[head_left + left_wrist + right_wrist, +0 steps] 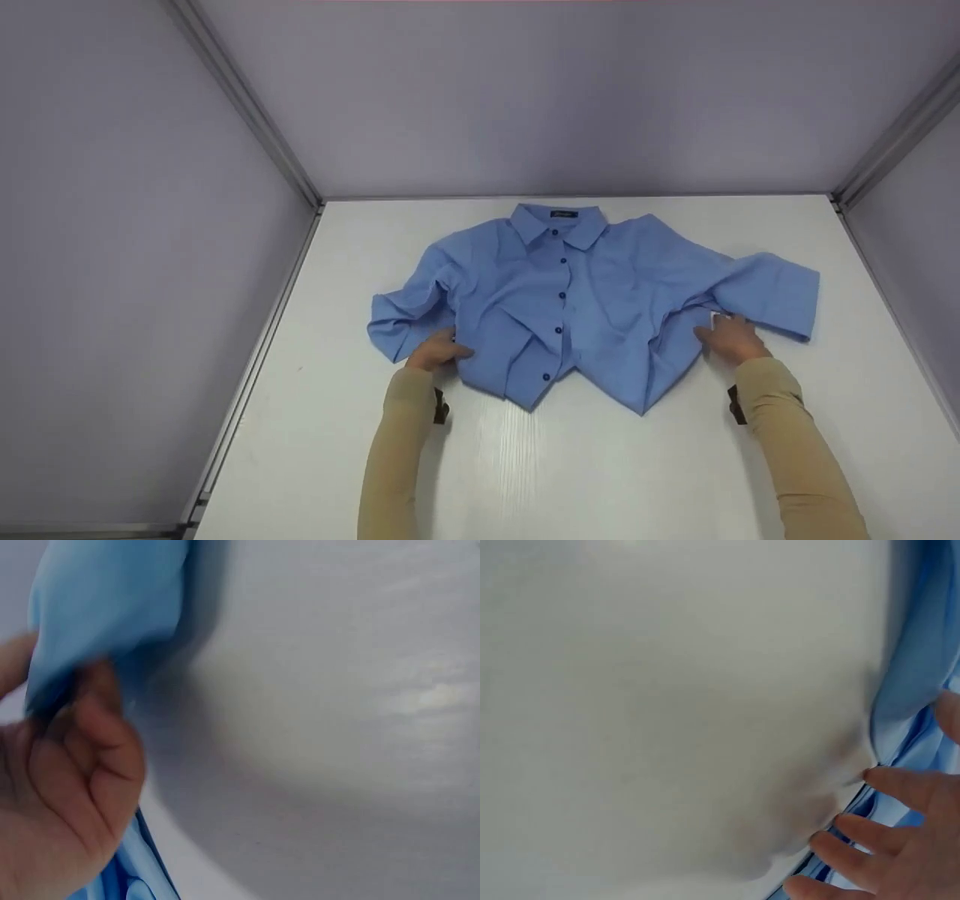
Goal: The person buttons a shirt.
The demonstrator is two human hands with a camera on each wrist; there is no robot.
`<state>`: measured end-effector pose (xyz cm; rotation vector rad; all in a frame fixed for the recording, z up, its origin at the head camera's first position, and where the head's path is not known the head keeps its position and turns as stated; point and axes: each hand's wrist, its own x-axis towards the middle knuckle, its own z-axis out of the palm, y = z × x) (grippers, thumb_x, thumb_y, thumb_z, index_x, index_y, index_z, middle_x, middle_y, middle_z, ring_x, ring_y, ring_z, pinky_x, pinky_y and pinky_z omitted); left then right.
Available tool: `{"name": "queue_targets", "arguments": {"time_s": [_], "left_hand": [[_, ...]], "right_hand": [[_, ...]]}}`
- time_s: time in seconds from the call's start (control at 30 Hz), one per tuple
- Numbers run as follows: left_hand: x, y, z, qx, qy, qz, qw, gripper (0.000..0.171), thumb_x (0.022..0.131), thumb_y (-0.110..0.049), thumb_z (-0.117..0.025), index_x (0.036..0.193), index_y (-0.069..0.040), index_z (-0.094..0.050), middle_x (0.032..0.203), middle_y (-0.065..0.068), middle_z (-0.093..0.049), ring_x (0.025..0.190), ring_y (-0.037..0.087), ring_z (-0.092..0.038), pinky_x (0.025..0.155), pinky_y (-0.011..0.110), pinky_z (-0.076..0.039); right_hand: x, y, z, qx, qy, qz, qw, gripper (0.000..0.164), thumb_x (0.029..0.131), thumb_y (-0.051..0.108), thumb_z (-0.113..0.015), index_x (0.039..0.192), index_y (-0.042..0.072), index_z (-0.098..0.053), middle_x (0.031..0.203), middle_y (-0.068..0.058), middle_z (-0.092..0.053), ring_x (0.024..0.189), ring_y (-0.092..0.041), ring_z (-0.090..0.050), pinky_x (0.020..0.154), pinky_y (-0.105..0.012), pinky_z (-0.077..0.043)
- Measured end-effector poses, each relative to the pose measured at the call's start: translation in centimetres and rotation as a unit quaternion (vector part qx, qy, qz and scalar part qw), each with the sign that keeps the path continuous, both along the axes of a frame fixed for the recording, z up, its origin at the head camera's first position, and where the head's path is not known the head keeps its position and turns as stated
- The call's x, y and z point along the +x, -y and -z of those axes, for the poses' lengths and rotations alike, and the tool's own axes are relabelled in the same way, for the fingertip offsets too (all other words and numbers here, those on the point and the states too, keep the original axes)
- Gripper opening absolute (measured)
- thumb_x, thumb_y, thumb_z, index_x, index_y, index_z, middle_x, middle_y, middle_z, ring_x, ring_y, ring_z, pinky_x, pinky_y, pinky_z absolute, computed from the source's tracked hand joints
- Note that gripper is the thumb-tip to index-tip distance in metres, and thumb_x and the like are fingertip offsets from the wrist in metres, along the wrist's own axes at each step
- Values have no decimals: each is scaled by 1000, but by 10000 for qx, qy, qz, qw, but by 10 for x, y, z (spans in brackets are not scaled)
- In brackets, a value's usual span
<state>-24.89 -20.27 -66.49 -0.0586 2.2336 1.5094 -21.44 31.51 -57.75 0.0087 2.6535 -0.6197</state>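
A blue button-up shirt lies front up, its collar at the far side and its lower edge creased and uneven. On the left, my left hand pinches the shirt's side near the hem, below the bent sleeve. The left wrist view shows the blue cloth between the thumb and curled fingers. My right hand is at the shirt's other side, just under the outstretched sleeve. In the right wrist view its fingers are spread and fairly straight, fingertips right at the cloth's edge.
The shirt lies on a white table. A grey panel rises behind the table, with another panel along the left and one on the right. Metal rails run along the table's edges.
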Motion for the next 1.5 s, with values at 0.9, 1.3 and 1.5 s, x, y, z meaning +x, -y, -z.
{"name": "queue_targets", "arguments": {"time_s": [0.9, 1.3, 1.5], "left_hand": [[-2, -55, -171, 1628, -18, -1709, 9718, 62, 93, -31, -40, 139, 1, -16, 145, 13, -11, 132, 23, -8, 103, 29, -12], [-25, -42, -186, 772, -742, -1098, 9882, 67, 94, -41, -33, 142, -9, 1, 147, 6, 1, 132, 18, 0, 104, 30, -6], [-6, -41, -135, 2, -257, 668, 9974, 66, 85, -28, -49, 138, -3, -20, 132, 13, -35, 115, 24, -38, 88, 39, -36]], "right_hand": [[-46, 62, -51, -4836, -448, 1813, 8552, 47, 95, 24, -32, 134, -2, -24, 137, -17, -19, 123, -20, -17, 99, -25, -13], [-52, 52, -94, -5081, -1689, 1437, 8323, 31, 94, 16, -41, 116, -6, -44, 109, -15, -45, 102, -15, -41, 85, -19, -31], [-39, 45, -57, -2940, -112, -31, 9557, 60, 96, 28, -33, 141, 5, 0, 144, -19, 7, 130, -33, 7, 102, -47, -1]]}}
